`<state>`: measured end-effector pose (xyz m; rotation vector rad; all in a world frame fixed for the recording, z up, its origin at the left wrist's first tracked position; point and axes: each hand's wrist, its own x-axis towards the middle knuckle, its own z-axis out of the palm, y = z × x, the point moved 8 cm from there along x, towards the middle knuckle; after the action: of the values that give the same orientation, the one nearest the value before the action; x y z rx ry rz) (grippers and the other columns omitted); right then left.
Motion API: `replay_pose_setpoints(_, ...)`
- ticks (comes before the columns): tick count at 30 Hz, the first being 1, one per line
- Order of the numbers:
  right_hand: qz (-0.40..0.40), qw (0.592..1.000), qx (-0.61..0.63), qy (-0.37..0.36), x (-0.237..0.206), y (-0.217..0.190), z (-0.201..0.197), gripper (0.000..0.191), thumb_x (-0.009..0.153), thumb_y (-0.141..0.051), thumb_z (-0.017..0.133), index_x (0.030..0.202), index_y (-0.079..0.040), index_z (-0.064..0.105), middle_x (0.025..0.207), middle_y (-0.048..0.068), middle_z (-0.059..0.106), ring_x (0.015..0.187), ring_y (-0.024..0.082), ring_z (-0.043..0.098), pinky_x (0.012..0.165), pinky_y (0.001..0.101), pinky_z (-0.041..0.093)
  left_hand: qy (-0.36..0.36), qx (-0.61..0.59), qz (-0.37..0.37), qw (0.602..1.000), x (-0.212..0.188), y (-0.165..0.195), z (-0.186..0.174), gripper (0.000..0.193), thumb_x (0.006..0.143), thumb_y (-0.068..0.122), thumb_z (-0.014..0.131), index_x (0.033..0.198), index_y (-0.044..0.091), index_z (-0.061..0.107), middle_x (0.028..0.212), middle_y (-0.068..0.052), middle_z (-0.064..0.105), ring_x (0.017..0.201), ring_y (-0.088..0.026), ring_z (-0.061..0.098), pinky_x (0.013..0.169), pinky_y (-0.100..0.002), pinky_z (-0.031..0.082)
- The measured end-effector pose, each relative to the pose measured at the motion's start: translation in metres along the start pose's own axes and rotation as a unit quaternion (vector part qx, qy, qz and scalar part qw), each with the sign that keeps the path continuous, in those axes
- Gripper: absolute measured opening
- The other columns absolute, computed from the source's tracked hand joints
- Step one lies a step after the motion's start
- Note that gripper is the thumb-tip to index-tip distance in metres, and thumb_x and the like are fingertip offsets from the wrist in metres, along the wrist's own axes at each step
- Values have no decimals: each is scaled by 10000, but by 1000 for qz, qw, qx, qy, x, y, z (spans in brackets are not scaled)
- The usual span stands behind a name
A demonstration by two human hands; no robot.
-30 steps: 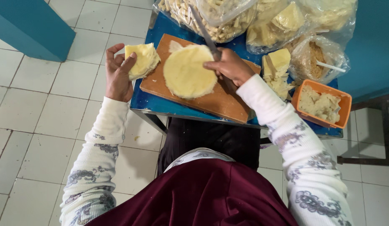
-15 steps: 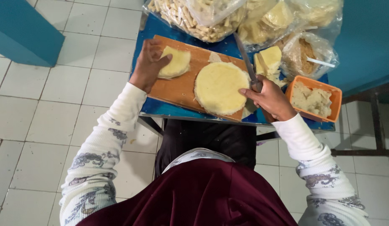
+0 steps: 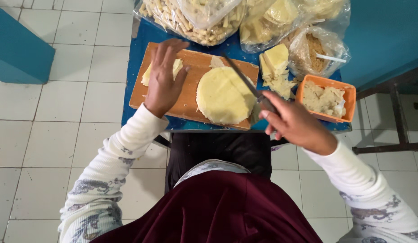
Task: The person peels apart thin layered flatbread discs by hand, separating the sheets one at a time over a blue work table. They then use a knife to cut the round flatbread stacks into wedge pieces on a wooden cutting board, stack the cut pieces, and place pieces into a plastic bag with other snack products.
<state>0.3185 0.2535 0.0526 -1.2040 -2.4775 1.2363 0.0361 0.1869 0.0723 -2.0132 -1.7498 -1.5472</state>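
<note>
At frame centre, the right hand grips a long steel knife above the round pale-yellow cheese wheel on the wooden cutting board, while the left hand lies flat, fingers spread, on a smaller cheese wedge at upper left.

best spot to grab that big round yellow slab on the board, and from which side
Probably grip the round yellow slab by its edge nearest the person, coming from the body side. It lies flat on the wooden board, overhanging slightly there. The knife in the right hand crosses its far right; the left hand rests leftward.
</note>
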Motion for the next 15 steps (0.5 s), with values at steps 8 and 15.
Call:
replay_pose_setpoints(8,-108,965,-225,85,8,1,49,317,1040,-253,545,1169,21,450,822,242,699,641,446,664,531,518,516,26,-128,-57,990,-23,9,44,241,1023,-43,576,1258,-5,610,1238,-192,622,1169,-366,617,963,-414,549)
replay_pose_setpoints(15,-104,956,-267,69,11,7,57,316,1018,-256,568,1081,31,449,676,231,662,564,426,651,477,499,508,-103,78,88,988,-86,66,83,523,898,235,759,1342,-7,626,1443,-207,571,1403,-370,480,1161,-515,350)
